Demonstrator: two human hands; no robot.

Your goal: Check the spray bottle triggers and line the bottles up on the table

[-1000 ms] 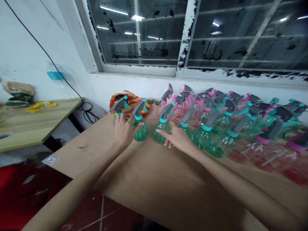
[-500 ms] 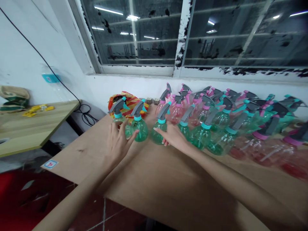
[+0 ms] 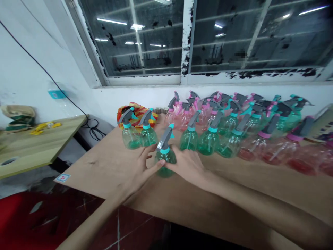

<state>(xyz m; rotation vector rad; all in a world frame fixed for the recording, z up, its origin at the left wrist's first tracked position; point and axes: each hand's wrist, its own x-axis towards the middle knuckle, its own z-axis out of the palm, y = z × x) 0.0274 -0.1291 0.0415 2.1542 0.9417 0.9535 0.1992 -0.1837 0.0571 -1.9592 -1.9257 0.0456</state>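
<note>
Near centre of the table (image 3: 114, 152): one green spray bottle (image 3: 166, 170) between the two hands; whether its base touches the tabletop, cannot tell. Long axis roughly upright; nozzle end points far and slightly right, grey back of the head near and left. Clear green round body, turquoise collar, nozzle and trigger, grey head. Left hand (image 3: 142, 170): grasping the left side, thumb across the near face, fingers partly hidden. Right hand (image 3: 188, 166): grasping the right side, fingers mostly hidden. Farther left: two upright green bottles (image 3: 131, 139). Right, front row: three green bottles (image 3: 208, 140), then four pink bottles (image 3: 251, 149), the last cut by the frame edge. Behind these, a cluster of pink and green bottles (image 3: 186, 119); overlapping, count not readable. Far side, left of the cluster: one red-and-yellow bag (image 3: 140, 113) and two small blocks (image 3: 158, 110). Beyond, the window (image 3: 140, 45); one side table (image 3: 62, 139) at left.
</note>
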